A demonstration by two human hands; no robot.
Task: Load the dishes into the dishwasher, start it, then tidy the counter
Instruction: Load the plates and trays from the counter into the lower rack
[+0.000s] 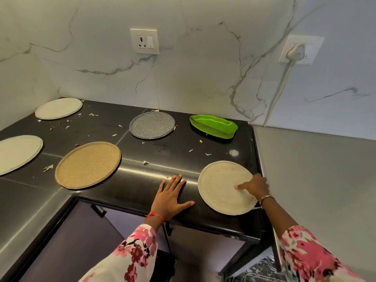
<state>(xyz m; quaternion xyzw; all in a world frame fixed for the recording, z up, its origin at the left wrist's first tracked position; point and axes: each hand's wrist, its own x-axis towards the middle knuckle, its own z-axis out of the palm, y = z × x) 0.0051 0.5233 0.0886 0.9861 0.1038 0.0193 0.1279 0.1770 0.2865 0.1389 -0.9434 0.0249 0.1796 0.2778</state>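
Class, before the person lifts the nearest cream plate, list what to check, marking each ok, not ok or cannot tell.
1. Right hand grips the cream plate at its rim: ok.
2. Plate free of food: ok.
3. Left hand free: ok, flat on the counter.
4. Room in the dishwasher rack: cannot tell, only a corner shows.
5. Counter tidy: not ok, scraps lie scattered.

Right hand (255,187) pinches the nearest cream plate (219,184); left hand (171,197) lies flat on the counter (179,147).

Cream round plate (219,192) lies flat at the counter's (142,159) front-right corner.
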